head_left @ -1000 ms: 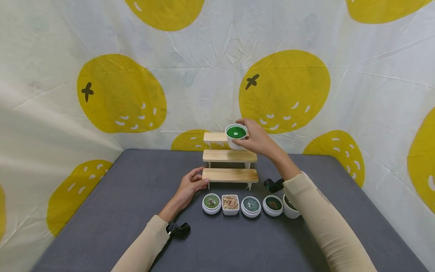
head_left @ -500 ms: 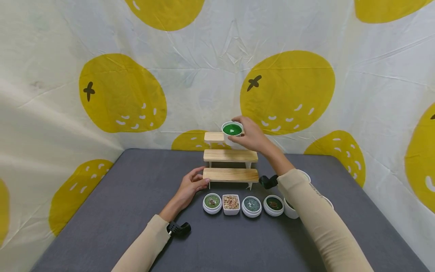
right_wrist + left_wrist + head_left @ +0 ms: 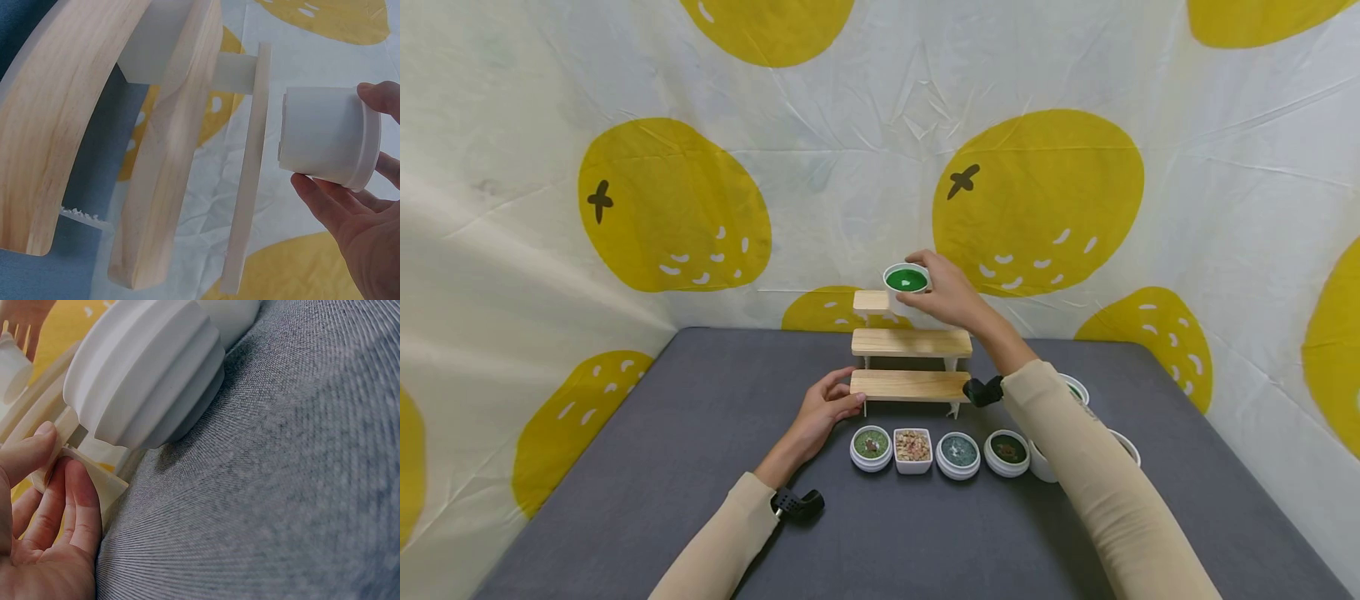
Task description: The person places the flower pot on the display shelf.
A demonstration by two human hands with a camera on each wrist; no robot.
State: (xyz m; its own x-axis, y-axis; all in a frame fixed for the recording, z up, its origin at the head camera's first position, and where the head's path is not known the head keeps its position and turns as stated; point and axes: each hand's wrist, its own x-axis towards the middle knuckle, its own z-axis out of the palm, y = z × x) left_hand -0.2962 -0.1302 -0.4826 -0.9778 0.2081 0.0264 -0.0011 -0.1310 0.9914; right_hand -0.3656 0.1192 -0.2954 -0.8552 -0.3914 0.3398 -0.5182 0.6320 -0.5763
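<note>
My right hand (image 3: 951, 293) grips a white cup (image 3: 892, 300) with a shiny green top, fingers around its rim and side. The cup is upright above the top step of a three-tier wooden display stand (image 3: 910, 342). In the right wrist view a gap shows between the cup (image 3: 319, 134) and the top step (image 3: 249, 181). My left hand (image 3: 822, 414) pinches the left end of the stand's lowest step; the left wrist view shows thumb and fingers (image 3: 84, 494) on that edge.
Before the stand stand a round pot (image 3: 871, 467), a square dish of chopped bits (image 3: 913, 468), a blue-grey-topped pot (image 3: 958, 474) and a dark-green-topped pot (image 3: 1007, 472). More white cups (image 3: 1077, 387) are partly hidden by my right sleeve. A fruit-print cloth (image 3: 850, 208) hangs behind.
My right hand has carried the cup left and slightly up, over the top step. My left hand has kept its grip on the stand, which has barely moved in view.
</note>
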